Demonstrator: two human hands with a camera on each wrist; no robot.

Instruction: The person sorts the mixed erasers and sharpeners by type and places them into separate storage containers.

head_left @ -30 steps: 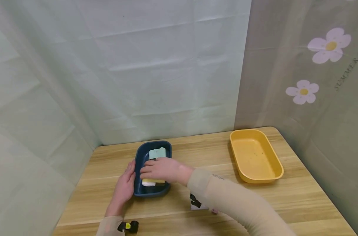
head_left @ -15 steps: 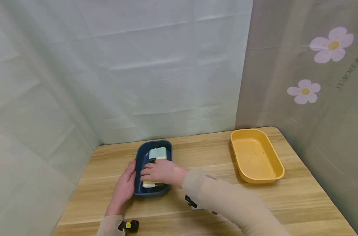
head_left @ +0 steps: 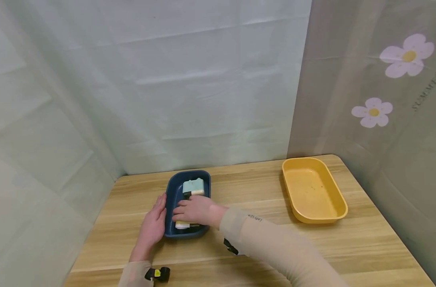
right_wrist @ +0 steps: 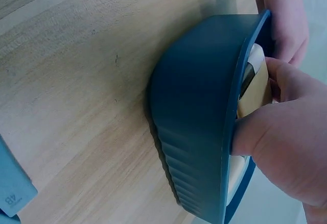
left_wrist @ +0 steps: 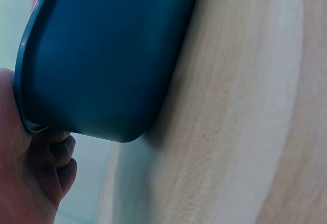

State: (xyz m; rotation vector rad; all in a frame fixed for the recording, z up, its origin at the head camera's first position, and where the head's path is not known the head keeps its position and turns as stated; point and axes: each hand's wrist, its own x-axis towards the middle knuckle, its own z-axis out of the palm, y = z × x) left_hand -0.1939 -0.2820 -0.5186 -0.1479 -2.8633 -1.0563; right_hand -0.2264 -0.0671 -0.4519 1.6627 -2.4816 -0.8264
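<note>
A dark blue tray (head_left: 170, 199) stands on the left of the table. Against its left wall lies my left hand (head_left: 153, 225), fingers extended along the side in the head view. My right hand (head_left: 195, 210) reaches into the tray from the right. In the right wrist view its thumb and fingers (right_wrist: 286, 76) are bent around a yellow block (right_wrist: 258, 94) with a white and black end, which they appear to pinch; the fingertips are partly hidden. Behind that hand in the tray is a mint-coloured block (head_left: 193, 185) with a cream and black front.
A yellow tray (head_left: 314, 195) sits at the table's right. On the wooden table (head_left: 246, 191), a light blue flat piece marked 4B (right_wrist: 15, 185) lies near the right wrist. Cloth walls (head_left: 203, 87) border the table's back and sides.
My right forearm has shifted slightly left and now covers the pale things on the table beneath it. The right hand stays in the tray; the left hand holds its place.
</note>
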